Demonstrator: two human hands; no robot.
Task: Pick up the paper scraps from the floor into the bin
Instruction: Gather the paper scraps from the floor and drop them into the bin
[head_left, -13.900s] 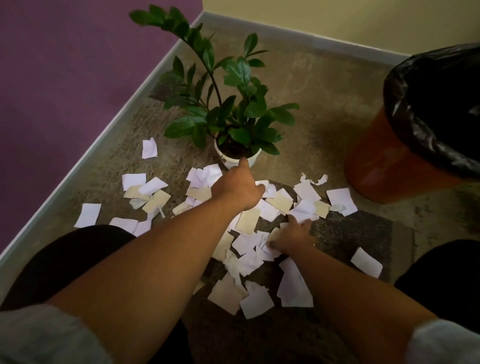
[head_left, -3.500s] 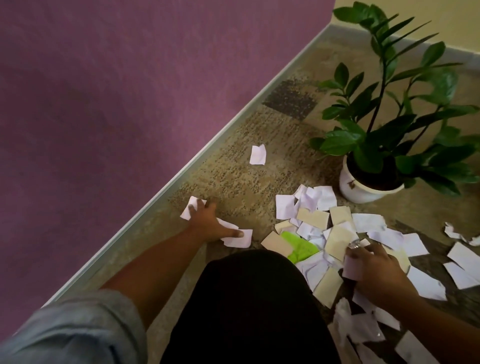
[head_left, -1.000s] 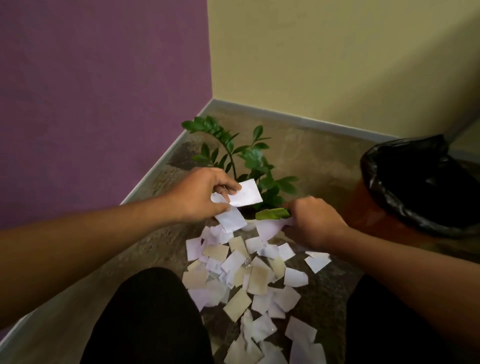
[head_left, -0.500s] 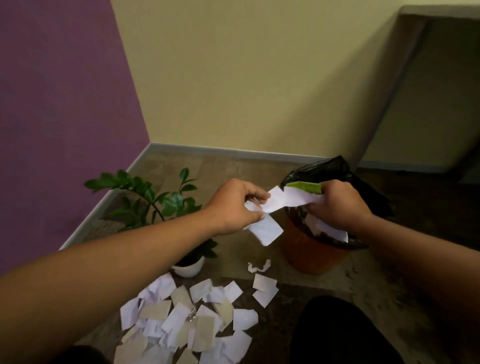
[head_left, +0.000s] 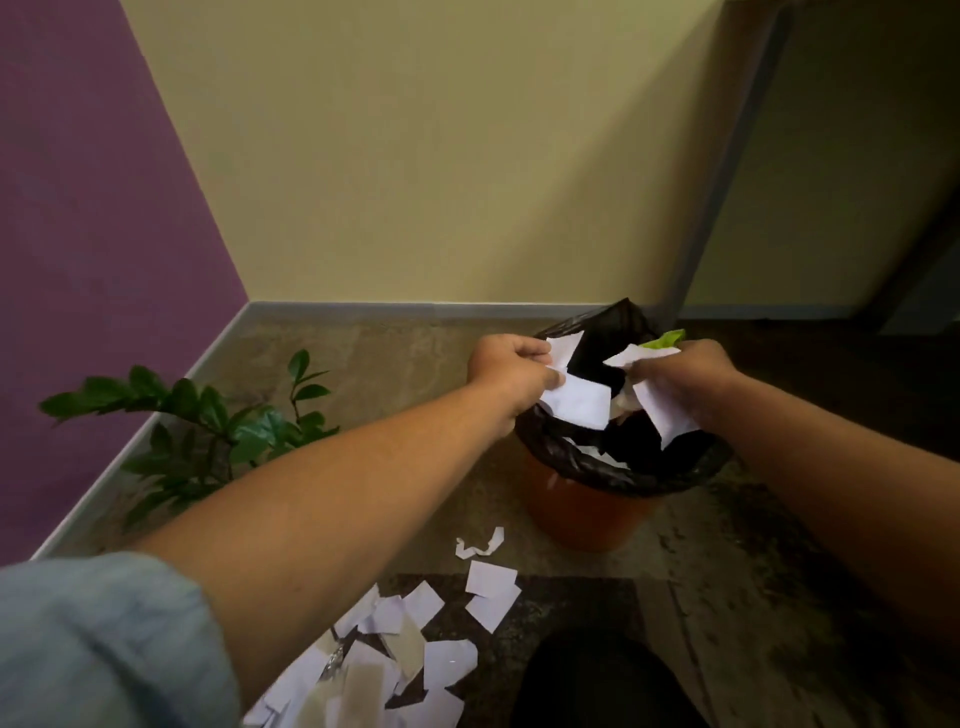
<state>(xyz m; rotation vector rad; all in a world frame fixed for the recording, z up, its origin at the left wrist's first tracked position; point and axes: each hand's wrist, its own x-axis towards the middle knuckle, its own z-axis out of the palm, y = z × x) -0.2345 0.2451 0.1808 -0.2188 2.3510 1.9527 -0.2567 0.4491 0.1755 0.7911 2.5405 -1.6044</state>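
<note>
An orange bin (head_left: 587, 514) lined with a black bag (head_left: 576, 457) stands on the floor ahead. Over its left rim my left hand (head_left: 506, 371) grips white paper scraps (head_left: 576, 400). My right hand (head_left: 685, 371) is over the bin's mouth and holds white scraps (head_left: 665, 415) and a green one (head_left: 665, 340). A few white pieces lie inside the bag. Several white and beige scraps (head_left: 395, 654) are scattered on the floor near my knees.
A potted plant with dark green leaves (head_left: 208, 436) stands left of the bin by the purple wall (head_left: 78, 260). The yellow wall (head_left: 441, 156) is behind the bin. My dark-trousered knee (head_left: 602, 680) is at the bottom edge.
Both hands have carried their scraps from above the pile to over the bin's mouth. The view has lifted and turned right, so the bin is now central.
</note>
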